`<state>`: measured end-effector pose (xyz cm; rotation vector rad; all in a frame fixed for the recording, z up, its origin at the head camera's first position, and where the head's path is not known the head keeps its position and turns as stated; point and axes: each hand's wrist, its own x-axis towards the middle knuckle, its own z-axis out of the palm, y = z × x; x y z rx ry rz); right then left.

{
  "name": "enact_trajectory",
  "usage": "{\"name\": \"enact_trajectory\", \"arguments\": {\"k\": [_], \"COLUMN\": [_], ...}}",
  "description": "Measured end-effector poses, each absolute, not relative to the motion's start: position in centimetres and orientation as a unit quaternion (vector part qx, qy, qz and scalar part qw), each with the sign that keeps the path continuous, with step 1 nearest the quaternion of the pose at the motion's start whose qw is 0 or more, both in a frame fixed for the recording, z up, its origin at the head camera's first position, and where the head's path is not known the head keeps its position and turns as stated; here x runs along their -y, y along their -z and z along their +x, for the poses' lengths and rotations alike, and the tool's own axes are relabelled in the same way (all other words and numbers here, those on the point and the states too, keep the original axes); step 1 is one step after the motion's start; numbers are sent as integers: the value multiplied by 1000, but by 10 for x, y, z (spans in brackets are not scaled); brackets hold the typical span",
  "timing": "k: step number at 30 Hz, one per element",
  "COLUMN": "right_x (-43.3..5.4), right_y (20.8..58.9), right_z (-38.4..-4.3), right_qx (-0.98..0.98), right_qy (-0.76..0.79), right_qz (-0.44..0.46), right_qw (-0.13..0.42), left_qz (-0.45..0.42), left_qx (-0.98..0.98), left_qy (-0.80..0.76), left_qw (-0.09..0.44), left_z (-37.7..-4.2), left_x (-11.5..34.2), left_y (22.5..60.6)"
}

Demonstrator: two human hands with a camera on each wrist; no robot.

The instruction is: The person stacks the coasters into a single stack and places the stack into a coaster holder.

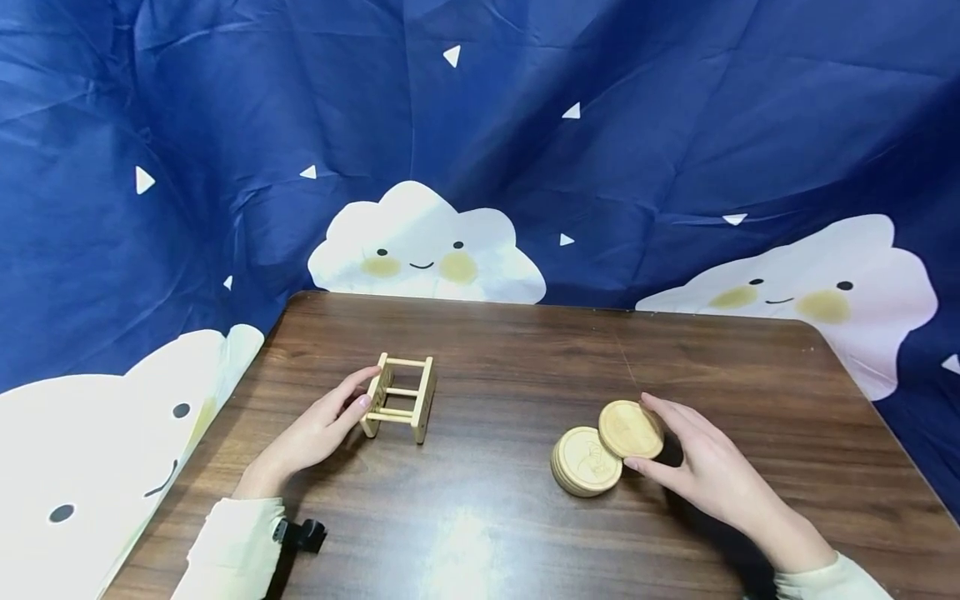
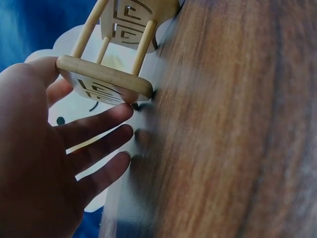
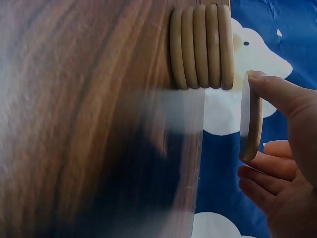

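Note:
A small pale wooden coaster rack [image 1: 414, 392], with rods joining two cut-out side panels, stands at the left of the table. My left hand [image 1: 322, 429] holds its left panel; in the left wrist view the thumb lies at the panel's end and the other fingers [image 2: 106, 171] stretch out below. To the right, a stack of several round wooden coasters [image 1: 588, 463] bears an engraved design on top. Just right of that stack, my right hand [image 1: 712, 471] pinches one coaster [image 1: 630, 429] by its edge between thumb and fingers. The right wrist view shows this coaster [image 3: 253, 124] apart from the stack.
The brown wood-grain table [image 1: 495, 358] has rounded far corners. Behind it hangs a blue cloth [image 1: 510, 150] printed with white clouds and triangles. A small black device [image 1: 303, 535] is strapped at the left sleeve.

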<state>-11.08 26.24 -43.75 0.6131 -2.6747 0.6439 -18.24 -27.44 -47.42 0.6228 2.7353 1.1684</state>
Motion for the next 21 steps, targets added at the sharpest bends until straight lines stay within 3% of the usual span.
{"name": "enact_trajectory", "arguments": {"k": [21], "right_x": [-231], "right_y": [448], "right_z": [-98], "right_qx": [920], "right_qy": [-222], "right_qz": [274], "right_qw": [173], "left_qz": [200], "left_qx": [-901], "left_qy": [-380], "left_qw": [52], "left_z": [-182], "left_x": [274], "left_y": [474]}}
